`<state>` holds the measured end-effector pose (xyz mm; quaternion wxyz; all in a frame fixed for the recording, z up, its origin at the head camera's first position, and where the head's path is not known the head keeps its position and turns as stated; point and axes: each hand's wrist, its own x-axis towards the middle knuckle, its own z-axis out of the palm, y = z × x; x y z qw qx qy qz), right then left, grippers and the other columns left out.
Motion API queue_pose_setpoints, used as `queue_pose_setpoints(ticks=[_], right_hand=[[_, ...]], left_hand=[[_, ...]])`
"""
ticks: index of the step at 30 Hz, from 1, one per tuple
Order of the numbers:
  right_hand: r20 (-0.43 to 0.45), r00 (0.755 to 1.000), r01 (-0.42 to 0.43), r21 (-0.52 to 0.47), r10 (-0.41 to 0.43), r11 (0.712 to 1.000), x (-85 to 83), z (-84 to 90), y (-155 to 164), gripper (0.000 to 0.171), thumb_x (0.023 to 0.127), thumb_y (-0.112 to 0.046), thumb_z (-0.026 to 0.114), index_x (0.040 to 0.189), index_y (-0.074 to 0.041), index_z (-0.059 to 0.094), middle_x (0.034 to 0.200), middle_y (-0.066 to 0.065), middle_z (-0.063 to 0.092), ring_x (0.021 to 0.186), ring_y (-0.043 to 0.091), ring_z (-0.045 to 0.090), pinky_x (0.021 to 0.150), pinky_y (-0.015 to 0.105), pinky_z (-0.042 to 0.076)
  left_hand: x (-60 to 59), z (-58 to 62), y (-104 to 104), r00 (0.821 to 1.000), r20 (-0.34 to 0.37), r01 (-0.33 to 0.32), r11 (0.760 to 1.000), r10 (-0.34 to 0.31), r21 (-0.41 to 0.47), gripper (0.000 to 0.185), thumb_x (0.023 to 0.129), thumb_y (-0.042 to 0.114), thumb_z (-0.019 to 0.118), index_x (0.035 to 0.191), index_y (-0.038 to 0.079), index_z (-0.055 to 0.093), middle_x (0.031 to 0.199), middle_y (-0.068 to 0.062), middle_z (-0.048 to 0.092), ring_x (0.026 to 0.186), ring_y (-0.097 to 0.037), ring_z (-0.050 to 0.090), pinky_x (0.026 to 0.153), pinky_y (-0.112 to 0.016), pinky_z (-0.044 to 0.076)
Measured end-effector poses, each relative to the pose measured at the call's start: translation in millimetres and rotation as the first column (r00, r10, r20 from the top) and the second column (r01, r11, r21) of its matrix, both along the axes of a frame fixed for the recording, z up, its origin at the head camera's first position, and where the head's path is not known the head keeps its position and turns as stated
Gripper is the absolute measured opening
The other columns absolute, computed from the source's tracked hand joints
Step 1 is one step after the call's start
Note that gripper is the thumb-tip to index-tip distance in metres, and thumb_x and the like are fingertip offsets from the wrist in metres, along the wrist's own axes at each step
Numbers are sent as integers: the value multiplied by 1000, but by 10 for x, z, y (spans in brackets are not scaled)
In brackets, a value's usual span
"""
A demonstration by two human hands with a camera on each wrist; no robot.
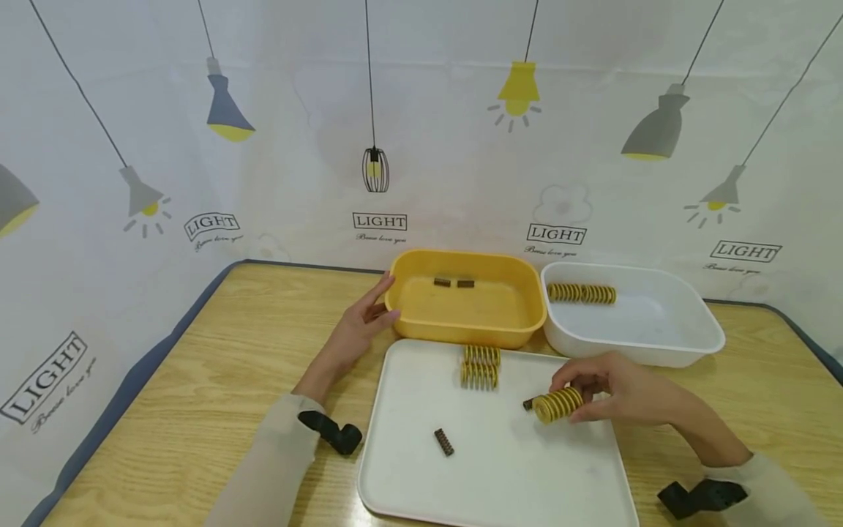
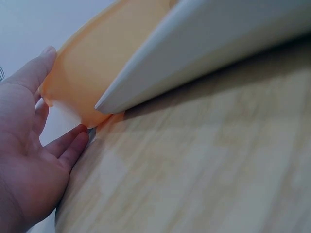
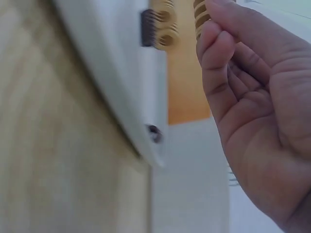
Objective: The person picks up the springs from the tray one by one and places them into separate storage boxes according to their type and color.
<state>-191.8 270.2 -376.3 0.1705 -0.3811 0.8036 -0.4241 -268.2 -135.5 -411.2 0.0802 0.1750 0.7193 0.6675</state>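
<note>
In the head view my right hand (image 1: 619, 388) pinches a yellow coil spring (image 1: 557, 405) between thumb and fingers, over the right part of the white tray (image 1: 514, 476). That spring partly hides a small dark spring (image 1: 527, 404). Two more yellow springs (image 1: 480, 375) lie side by side at the tray's far edge, and another dark spring (image 1: 444, 442) is left of centre. My left hand (image 1: 356, 329) rests against the left end of the yellow bin (image 1: 470, 333), fingers fairly straight. The left wrist view shows the fingers (image 2: 73, 148) low at the bin's wall.
Inside the yellow bin are two small dark springs (image 1: 454, 283). A white bin (image 1: 632, 348) stands to its right with yellow springs (image 1: 582, 293) in a row at its back left. All sit on a wooden table (image 1: 197, 373) before a lamp-printed curtain (image 1: 448, 110).
</note>
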Motion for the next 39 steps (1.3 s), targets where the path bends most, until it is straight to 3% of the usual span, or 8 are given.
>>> queue_pose_setpoints(ticks=[5,12,17,22,31,39], right_hand=[[-84,995,45,-36,-48,998,-37,131,91,32,82,-9,76,112,-10,66,101,2,67,74,13,61,63,28,54],[-123,980,149,-56,-155,987,-101,231,219,33,80,-2,76,111,-6,65,97,4,68,78,15,64,62,28,54],[-148,957,238,-88,-249,967,-137,278,302,34,79,3,75,111,-4,65,97,8,69,81,16,66,61,28,54],[-164,929,328,-52,-332,943,-201,321,376,34,78,-1,78,110,-4,66,97,6,69,83,15,67,65,27,55],[-170,911,383,14,-376,923,-326,337,472,32,82,-10,76,112,-6,66,97,5,69,80,16,66,62,28,55],[-167,886,449,65,-433,891,-468,282,535,34,83,-20,77,113,-8,66,87,4,69,73,18,64,59,28,53]], left_hand=[[-104,-172,-20,1000,-24,-16,1000,16,-12,64,95,19,60,152,19,30,156,17,16,131,-29,41,106,-39,36],[44,42,3,1000,12,2,1000,-2,-3,61,96,14,59,151,18,30,158,7,14,133,-33,37,107,-41,33],[47,53,4,1000,9,1,1000,-1,-7,61,96,15,59,150,20,31,158,8,14,133,-34,37,107,-41,33],[42,58,2,1000,1,0,1000,1,-21,62,96,16,59,151,18,30,158,8,14,132,-31,38,107,-40,34],[46,55,3,1000,0,4,1000,-4,-19,62,97,15,58,151,17,29,158,8,14,134,-35,35,107,-41,34],[54,72,5,1000,1,-3,1000,3,-30,63,97,16,58,152,14,28,158,9,15,134,-35,36,107,-42,33]])
